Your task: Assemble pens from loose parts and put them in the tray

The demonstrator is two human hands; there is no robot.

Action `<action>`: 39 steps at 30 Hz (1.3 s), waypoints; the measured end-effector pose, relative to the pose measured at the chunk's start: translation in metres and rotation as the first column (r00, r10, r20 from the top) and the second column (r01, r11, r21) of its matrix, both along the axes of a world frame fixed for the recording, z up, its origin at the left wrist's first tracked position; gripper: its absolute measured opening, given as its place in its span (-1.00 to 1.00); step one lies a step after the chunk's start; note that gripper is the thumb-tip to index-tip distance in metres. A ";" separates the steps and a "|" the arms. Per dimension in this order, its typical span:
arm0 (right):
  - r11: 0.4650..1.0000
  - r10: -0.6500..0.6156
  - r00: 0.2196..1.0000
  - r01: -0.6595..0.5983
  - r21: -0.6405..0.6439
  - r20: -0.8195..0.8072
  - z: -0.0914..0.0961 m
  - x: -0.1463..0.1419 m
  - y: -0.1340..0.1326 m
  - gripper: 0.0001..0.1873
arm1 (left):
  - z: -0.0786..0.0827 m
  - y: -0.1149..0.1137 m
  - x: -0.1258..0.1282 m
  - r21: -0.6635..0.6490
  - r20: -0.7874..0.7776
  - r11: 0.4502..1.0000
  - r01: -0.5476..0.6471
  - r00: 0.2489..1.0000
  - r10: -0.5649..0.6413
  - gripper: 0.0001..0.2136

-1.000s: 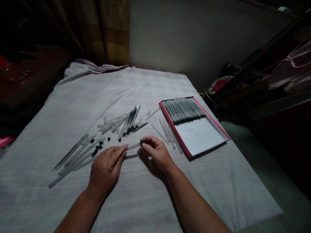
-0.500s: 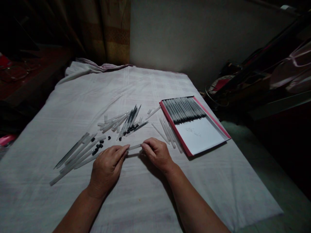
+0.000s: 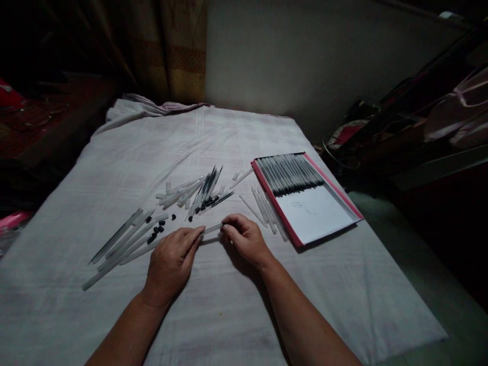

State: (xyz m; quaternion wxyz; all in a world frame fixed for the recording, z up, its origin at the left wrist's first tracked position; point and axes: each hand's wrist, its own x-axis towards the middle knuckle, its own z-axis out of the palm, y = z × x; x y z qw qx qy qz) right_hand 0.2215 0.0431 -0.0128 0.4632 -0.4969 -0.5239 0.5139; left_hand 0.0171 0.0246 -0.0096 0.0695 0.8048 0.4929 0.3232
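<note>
Between left hand (image 3: 171,259) and right hand (image 3: 246,237), both pinching it, your pen tube (image 3: 213,229) points lengthwise toward half-past two.

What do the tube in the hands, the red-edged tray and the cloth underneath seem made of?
Tube: probably smooth plastic; it looks translucent. Tray: perhaps matte cardboard, given its thin flat walls; plastic is possible. Cloth: likely woven fabric, dull, with creases and a faint check.

Bare left forearm (image 3: 124,330), bare right forearm (image 3: 296,310)
</note>
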 end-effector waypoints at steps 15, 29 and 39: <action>0.983 -0.028 0.993 0.006 0.186 0.115 0.006 0.004 0.001 -0.82 | -0.002 0.001 -0.001 0.035 -0.030 0.999 0.016 0.999 -0.015 -0.76; 0.958 -0.015 0.941 -0.083 0.274 0.338 0.003 0.009 0.003 -0.76 | -0.002 -0.001 -0.002 0.045 -0.069 0.997 0.062 0.996 -0.059 -0.76; 0.983 0.105 0.965 -0.137 0.120 0.239 0.005 0.012 -0.001 -0.86 | -0.002 0.000 -0.002 0.023 -0.045 0.999 0.044 0.998 -0.043 -0.77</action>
